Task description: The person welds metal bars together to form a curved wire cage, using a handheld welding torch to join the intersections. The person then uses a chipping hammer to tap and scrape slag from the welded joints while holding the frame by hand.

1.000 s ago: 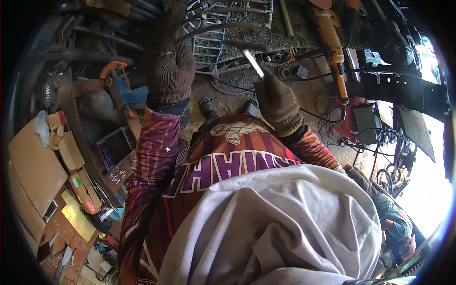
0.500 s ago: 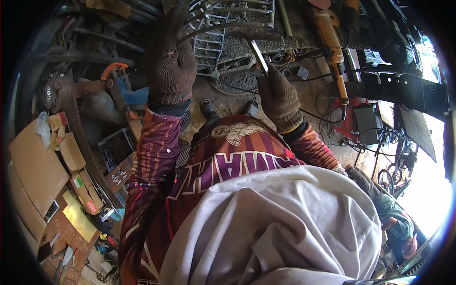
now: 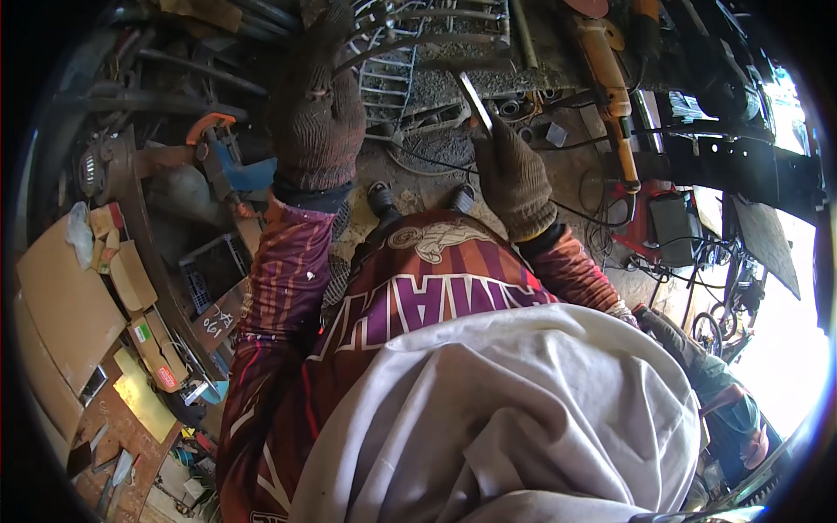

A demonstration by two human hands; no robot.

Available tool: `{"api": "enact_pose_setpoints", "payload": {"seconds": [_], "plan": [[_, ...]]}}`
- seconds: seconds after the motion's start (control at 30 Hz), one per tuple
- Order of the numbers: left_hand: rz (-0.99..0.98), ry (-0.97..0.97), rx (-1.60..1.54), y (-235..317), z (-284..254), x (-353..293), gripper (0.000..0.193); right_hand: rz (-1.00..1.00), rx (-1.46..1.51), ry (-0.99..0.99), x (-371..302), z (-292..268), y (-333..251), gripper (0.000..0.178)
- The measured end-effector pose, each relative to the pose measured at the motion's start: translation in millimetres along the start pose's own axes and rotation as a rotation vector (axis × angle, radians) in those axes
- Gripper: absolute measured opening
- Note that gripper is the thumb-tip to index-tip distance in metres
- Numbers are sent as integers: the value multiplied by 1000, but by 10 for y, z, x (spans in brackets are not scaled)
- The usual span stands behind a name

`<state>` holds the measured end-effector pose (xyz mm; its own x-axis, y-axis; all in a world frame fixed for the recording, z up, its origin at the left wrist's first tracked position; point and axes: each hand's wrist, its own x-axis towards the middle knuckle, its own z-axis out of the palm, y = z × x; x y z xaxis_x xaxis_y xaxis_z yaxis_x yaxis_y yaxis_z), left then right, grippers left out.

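Note:
A grille of bent metal rods [image 3: 433, 40] lies at the top of the head view, over a dark, gritty work surface. My left hand [image 3: 318, 131], in a brown knit glove, is closed at its left end, by a curved rod; the fingertips are in shadow. My right hand [image 3: 516, 179], gloved too, grips a hammer [image 3: 474, 101] by its pale metal handle. Its dark head [image 3: 466, 64] is just below the grille's lower right part, apparently not touching it.
An angle grinder [image 3: 606, 83] lies to the right. On the left stand a blue clamp-like tool [image 3: 237, 170] with an orange part and a bench with cardboard boxes [image 3: 70, 305]. Cables [image 3: 602, 213] trail over the floor. Another person [image 3: 728, 401] is at the lower right.
The grille and my left hand have shifted slightly to the right. My right hand and the hammer are almost where they were. The other person's arm has moved a little.

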<state>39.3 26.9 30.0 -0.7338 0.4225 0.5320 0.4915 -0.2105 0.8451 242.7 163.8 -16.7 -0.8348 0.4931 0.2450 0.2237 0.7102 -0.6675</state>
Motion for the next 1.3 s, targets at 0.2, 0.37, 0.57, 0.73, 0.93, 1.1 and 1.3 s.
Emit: {"api": "enact_pose_setpoints", "payload": {"seconds": [0.2,0.37,0.57,0.73,0.93,1.1,1.3], "plan": [[44,-9,73,-9,36,35,43,130,-15,-82,7,20,13,38],[-53,2,223,-143,-94,-31,48,177,-42,-144,26,49,38,41],[25,-20,321,-116,-74,-30,43,194,-56,-173,39,-3,-72,42],[81,-27,227,-7,-18,38,39,150,-4,-48,6,5,-35,40],[138,2,165,-43,10,14,35,176,-80,-112,42,13,-50,40],[252,8,429,24,-9,34,35,340,-26,-205,89,-51,-177,40],[231,5,431,16,-10,70,36,180,-80,-64,28,-5,-57,40]]}}
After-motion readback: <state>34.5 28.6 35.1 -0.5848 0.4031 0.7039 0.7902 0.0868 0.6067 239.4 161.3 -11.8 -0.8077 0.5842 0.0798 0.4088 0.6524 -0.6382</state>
